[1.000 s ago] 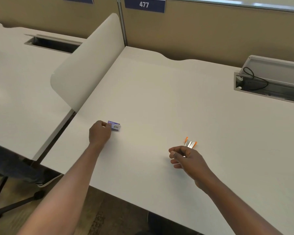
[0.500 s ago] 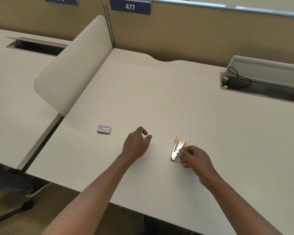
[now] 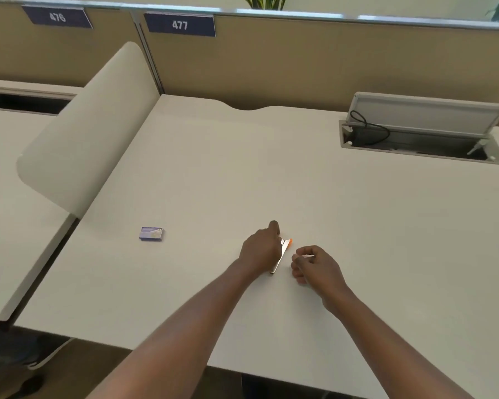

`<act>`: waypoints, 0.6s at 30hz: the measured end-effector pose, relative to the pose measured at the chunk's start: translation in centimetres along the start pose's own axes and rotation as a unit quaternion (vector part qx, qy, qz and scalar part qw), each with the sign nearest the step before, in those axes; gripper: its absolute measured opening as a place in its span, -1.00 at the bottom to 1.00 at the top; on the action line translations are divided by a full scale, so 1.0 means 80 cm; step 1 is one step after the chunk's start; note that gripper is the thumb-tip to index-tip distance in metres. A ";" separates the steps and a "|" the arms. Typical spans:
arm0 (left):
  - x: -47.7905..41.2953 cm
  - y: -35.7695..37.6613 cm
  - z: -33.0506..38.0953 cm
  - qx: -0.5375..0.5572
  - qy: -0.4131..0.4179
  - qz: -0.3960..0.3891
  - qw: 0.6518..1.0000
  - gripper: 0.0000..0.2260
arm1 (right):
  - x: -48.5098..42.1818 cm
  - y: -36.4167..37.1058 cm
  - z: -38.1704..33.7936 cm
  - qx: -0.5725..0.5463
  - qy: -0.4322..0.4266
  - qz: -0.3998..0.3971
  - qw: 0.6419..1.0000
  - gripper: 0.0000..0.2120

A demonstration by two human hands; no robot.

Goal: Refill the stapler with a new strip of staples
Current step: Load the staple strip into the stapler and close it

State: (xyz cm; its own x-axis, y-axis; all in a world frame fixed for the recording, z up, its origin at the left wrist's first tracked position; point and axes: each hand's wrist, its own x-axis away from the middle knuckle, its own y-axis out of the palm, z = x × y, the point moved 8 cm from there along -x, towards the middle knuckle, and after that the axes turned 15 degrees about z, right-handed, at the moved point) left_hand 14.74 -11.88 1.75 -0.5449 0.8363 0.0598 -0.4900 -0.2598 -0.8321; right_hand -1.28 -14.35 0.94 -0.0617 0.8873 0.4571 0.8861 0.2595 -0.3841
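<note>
The small metal stapler (image 3: pixel 282 252) with orange tips lies open on the white desk (image 3: pixel 271 174), near the front middle. My left hand (image 3: pixel 261 249) rests over its left side, fingers closed on it. Just right of the stapler and a little apart from it, my right hand (image 3: pixel 314 263) is loosely curled, thumb near the index finger. Whether it pinches anything is too small to tell. A small purple staple box (image 3: pixel 152 234) lies flat on the desk well to the left of both hands.
A curved white divider panel (image 3: pixel 90 145) stands along the desk's left edge. An open cable tray (image 3: pixel 421 139) with a black cord sits at the back right. A tan partition (image 3: pixel 300 64) closes off the back. The desk's front edge (image 3: pixel 242 372) is close below my forearms.
My left hand left the staple box, crossed to the right and closed on the stapler. My right hand let go of the stapler and drew slightly to its right.
</note>
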 end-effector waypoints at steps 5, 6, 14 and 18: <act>0.017 0.004 0.014 0.002 -0.001 -0.008 1.000 -0.88 | 0.004 -0.003 0.004 -0.035 0.018 -0.026 0.999 -0.74; 0.022 0.002 0.021 0.013 0.002 -0.008 1.000 -0.86 | 0.005 -0.006 0.004 -0.048 0.024 -0.031 0.998 -0.72; 0.065 -0.037 0.110 0.155 -0.015 0.096 0.983 -0.90 | 0.023 -0.070 -0.035 -0.067 -0.111 -0.031 0.991 -0.75; 0.082 -0.043 0.165 0.260 -0.048 0.079 0.961 -0.93 | 0.027 -0.116 -0.050 -0.127 -0.128 -0.012 0.984 -0.62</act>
State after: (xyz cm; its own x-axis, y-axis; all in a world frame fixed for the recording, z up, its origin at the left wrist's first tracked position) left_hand 3.86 -11.89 12.28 -0.6880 0.7252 0.0268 -0.6569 -0.6066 -0.4477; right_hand -7.78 -16.38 8.70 -0.1682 0.9574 0.2347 0.9673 0.2061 -0.1477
